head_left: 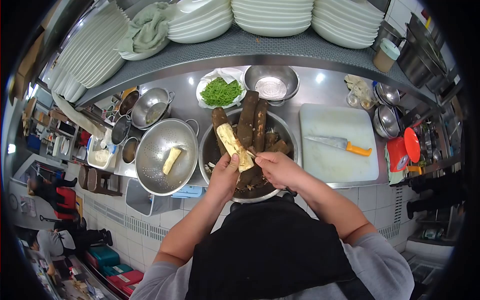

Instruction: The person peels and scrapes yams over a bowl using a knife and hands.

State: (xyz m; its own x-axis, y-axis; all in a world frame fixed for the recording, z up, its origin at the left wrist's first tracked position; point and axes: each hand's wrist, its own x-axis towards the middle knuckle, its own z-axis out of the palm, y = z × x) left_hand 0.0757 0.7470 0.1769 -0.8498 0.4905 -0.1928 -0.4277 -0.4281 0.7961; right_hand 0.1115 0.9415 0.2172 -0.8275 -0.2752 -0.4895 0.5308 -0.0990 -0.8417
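My left hand [224, 173] is closed around the lower end of a mostly peeled root vegetable [231, 140], pale with brownish patches, tilted over a steel bowl [293, 167]. My right hand [276, 169] is closed close beside that root's lower end; whatever it holds is mostly hidden by the fingers. Inside the bowl, long brown unpeeled roots [246, 120] lean on the far rim, with shorter brown pieces and scraps around them. To the left, a peeled pale piece [171, 160] lies in a perforated colander [145, 172].
At right, a knife [335, 143] with a yellow handle lies on a white cutting board [320, 167]. Behind the bowl are a plate of chopped greens [220, 92] and another steel bowl [271, 75]. A shelf [250, 47] with stacked plates overhangs the counter. A red scale [398, 155] stands far right.
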